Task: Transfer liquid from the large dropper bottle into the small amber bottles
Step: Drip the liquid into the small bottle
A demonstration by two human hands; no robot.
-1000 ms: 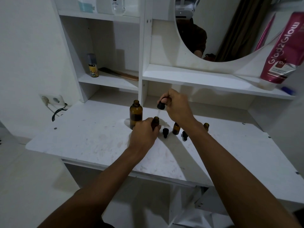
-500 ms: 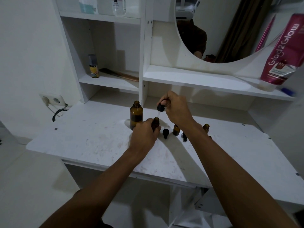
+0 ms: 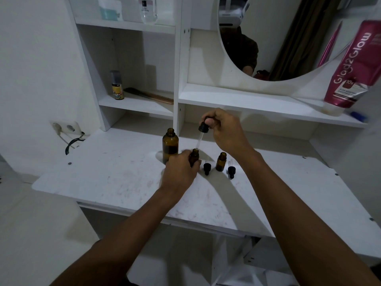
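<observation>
The right hand [image 3: 224, 131] pinches the dropper [image 3: 201, 134] over the small amber bottle [image 3: 194, 156] gripped by the left hand [image 3: 180, 172], so a gentle squeeze should come next.

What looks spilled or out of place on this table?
Nothing looks spilled. One dropper cap and a second dropper cap sit loose on the table either side of an uncapped small bottle; faint reddish smudges mark its top.

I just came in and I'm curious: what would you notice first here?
First, the right hand pinches a dropper, its tip at the mouth of a small brown bottle that the left hand grips on the white table. Just left of them stands a bigger brown bottle with no cap. A bright pink tube leans on the shelf at far right.
</observation>
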